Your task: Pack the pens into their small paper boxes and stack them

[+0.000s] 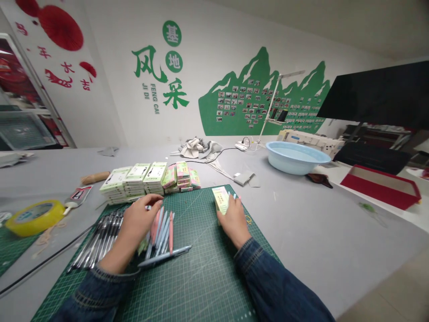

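My right hand [234,219] grips a small pale green and yellow box [221,200] over the right side of the green cutting mat [201,264]. Light blue and pink tips poke out behind its fingers. Above the pens, my left hand [140,223] is curled, thumb and forefinger close together; whether anything is between them is hidden. Beneath and beside it lie pink and blue pens [164,230], one blue pen [166,256] crosswise in front. Several black-and-clear pens [100,243] lie in a row to the left. White-green boxes [136,176] and smaller pink-green boxes [182,174] are stacked behind.
Yellow tape [35,218], a glue tube [78,197] and a wooden roller [95,177] lie at left. A black cord [50,259] crosses there. Farther back are crumpled cloth [197,147], a blue basin [296,158] and a red box [380,185].
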Action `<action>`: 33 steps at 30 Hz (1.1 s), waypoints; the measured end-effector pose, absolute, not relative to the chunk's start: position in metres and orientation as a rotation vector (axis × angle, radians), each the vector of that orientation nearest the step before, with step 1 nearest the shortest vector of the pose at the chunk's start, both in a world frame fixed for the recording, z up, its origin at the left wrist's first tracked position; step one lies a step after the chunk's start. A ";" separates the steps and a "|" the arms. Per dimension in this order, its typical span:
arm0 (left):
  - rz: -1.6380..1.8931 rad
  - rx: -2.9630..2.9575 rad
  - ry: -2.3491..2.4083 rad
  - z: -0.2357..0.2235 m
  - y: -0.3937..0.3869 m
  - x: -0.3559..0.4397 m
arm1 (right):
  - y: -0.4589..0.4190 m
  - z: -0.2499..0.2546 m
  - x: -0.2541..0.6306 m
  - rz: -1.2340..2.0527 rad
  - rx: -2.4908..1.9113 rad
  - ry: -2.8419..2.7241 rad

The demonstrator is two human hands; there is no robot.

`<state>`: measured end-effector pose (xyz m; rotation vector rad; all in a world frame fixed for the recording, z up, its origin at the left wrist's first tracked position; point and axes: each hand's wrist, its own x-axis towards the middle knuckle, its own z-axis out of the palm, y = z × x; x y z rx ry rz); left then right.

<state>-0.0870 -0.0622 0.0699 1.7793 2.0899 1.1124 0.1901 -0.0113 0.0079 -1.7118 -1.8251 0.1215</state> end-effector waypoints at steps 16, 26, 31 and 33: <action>0.498 2.000 2.088 0.060 -0.065 -0.090 | -0.019 0.009 0.166 -0.108 -1.708 -1.933; 0.853 2.582 1.866 0.007 -0.086 -0.032 | 0.062 0.037 0.070 0.141 -1.475 -2.069; 1.098 2.669 1.827 -0.004 -0.083 -0.042 | 0.111 0.036 0.032 0.192 -1.444 -2.098; 1.139 2.676 1.810 -0.007 -0.080 -0.045 | 0.123 0.032 0.022 0.207 -1.420 -2.112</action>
